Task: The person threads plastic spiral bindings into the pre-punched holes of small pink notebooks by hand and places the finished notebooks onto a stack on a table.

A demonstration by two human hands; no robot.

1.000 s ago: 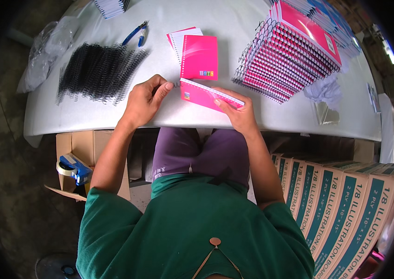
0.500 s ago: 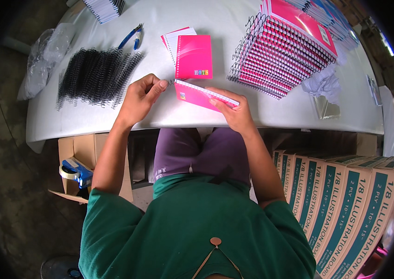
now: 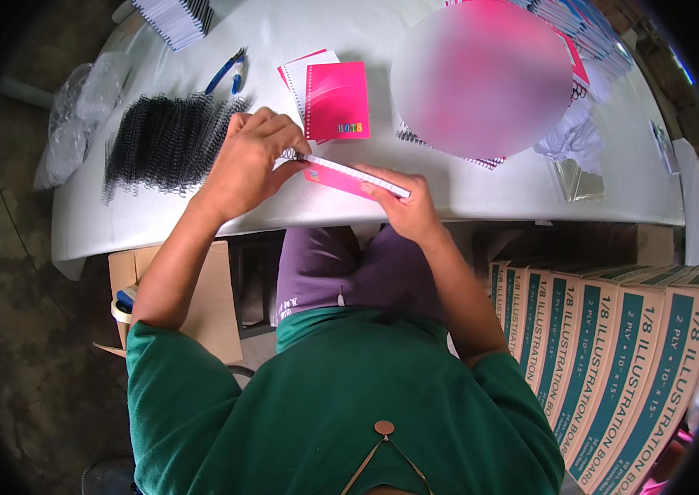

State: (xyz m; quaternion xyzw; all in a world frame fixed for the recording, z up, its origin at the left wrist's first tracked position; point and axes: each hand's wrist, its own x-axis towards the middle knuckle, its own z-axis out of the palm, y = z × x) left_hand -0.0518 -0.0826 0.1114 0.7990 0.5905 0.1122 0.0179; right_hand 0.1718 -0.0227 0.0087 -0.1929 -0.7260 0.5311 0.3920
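Observation:
My right hand [image 3: 409, 202] grips the right end of a pink notebook [image 3: 337, 181], thumb on its cover. The notebook is tilted, with its white punched page edge facing up. At its left end my left hand [image 3: 257, 157] pinches a black spiral coil [image 3: 290, 154], whose tip meets the row of holes. How far the coil is threaded is hidden by the fingers. Just beyond lies another pink notebook [image 3: 338, 101], unbound, over white punched sheets [image 3: 293, 76]. A heap of loose black coils [image 3: 169, 142] spreads to the left of my left hand.
Blue-handled pliers [image 3: 229, 71] lie behind the coils. At the far right a blurred patch covers most of a stack of spiral-bound pink notebooks [image 3: 582, 73]. Clear plastic bags [image 3: 77, 124] hang at the table's left edge. Cartons [image 3: 613, 355] stand below right, an open box [image 3: 209, 305] below left.
My left hand has moved in to the notebook's left end, its fingers now over the coil there. The notebook and my right hand have shifted slightly left and down.

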